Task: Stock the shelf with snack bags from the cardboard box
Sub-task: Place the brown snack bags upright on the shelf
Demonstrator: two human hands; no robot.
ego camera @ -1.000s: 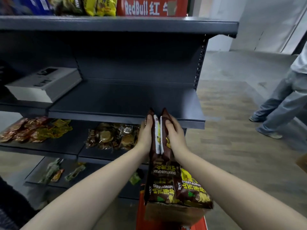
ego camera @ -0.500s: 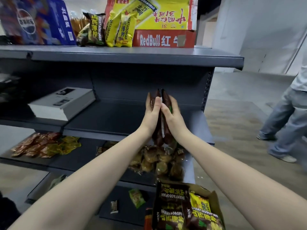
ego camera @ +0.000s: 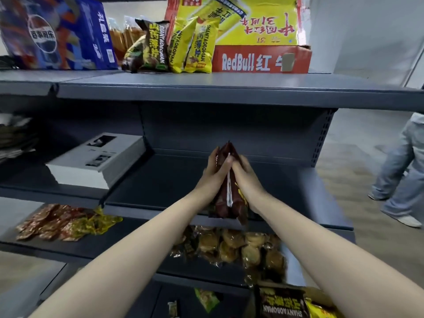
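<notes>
Head view. Left hand and right hand were pressed palm to palm with a small bundle of dark brown foil snack bags sandwiched between them. Fingers on both lay nearly straight along the bag faces, pressing rather than wrapping. The bundle stood on edge over the front half of the dark grey metal middle shelf, its lower ends level with the front lip. Contact with the shelf board could not be told.

The open brown cardboard box sat at the lower right with more bags of the same print inside, dark and yellow. Similar brown and yellow bags stood on the top shelf beside a red Red Bull carton. A flat white box occupied the left of the middle shelf.

Judgement: stocking partly done; this bundle not yet set down, and the box contents remain.
</notes>
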